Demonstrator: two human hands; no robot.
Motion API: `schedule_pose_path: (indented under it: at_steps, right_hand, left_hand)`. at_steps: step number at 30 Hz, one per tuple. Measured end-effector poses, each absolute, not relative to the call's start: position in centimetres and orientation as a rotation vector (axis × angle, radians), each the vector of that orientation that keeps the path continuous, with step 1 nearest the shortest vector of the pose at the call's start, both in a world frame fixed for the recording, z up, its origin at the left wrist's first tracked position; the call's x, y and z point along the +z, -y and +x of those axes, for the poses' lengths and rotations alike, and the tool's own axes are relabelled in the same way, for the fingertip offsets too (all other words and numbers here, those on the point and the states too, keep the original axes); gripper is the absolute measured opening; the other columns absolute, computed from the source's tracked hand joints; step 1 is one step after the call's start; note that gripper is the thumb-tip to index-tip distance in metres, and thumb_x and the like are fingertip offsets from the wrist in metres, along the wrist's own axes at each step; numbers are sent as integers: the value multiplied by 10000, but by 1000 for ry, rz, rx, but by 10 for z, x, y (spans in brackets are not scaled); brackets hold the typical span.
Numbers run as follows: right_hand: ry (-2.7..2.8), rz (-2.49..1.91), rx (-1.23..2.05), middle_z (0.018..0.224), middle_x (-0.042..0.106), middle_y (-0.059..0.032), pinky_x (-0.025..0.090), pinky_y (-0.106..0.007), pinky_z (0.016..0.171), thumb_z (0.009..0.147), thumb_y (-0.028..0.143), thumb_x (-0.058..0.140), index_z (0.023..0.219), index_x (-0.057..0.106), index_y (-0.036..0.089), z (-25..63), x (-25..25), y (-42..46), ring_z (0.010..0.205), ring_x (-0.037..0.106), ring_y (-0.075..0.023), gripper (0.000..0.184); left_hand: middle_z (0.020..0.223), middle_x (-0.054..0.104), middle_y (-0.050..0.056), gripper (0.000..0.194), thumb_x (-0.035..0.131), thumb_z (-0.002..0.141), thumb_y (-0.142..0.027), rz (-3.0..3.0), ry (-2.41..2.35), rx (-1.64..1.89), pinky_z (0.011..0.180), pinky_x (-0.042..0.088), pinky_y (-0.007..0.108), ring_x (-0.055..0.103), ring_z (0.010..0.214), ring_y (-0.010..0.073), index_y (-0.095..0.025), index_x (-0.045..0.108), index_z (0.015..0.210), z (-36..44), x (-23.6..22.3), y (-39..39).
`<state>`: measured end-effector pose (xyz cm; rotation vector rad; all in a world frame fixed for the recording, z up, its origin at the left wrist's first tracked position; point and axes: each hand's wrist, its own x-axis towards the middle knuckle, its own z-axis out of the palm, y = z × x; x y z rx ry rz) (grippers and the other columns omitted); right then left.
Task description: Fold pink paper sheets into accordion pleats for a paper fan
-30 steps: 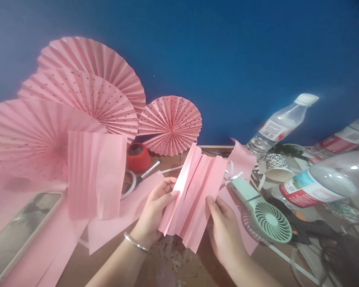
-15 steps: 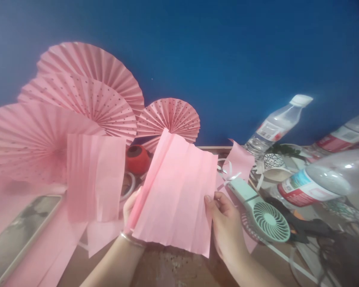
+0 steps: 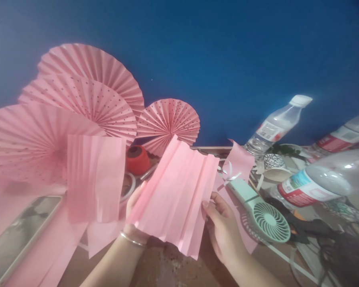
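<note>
A pink pleated paper sheet (image 3: 175, 195) is held up between both my hands over the table. My left hand (image 3: 133, 217), with a bracelet at the wrist, grips its left edge from behind, mostly hidden by the paper. My right hand (image 3: 223, 229) pinches the right edge with thumb and fingers. Another creased pink sheet (image 3: 94, 177) stands just left of it.
Several pink paper rosettes (image 3: 167, 119) lean on the blue wall. A red tape roll (image 3: 137, 159), scissors, a mint handheld fan (image 3: 265, 219), plastic bottles (image 3: 277, 123) and cables crowd the right side. A phone (image 3: 24, 229) lies at the left.
The sheet was pleated narrow, then spread wide half a second ago; now its folds are drawn partly together again, with the hands closer.
</note>
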<state>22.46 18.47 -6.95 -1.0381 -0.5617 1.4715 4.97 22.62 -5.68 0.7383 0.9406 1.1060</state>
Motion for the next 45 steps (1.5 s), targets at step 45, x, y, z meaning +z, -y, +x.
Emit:
schedule_pose_path:
  at_steps: [45]
  right_hand:
    - [677, -1013, 1587, 606, 504, 31, 335, -215, 528, 687, 325, 680, 692, 535, 173, 233, -72, -191, 514, 414, -85, 211]
  left_hand:
    - [730, 614, 18, 207, 496, 811, -338, 573, -787, 1021, 617, 457, 262, 578, 651, 161, -161, 603, 803, 73, -61, -224]
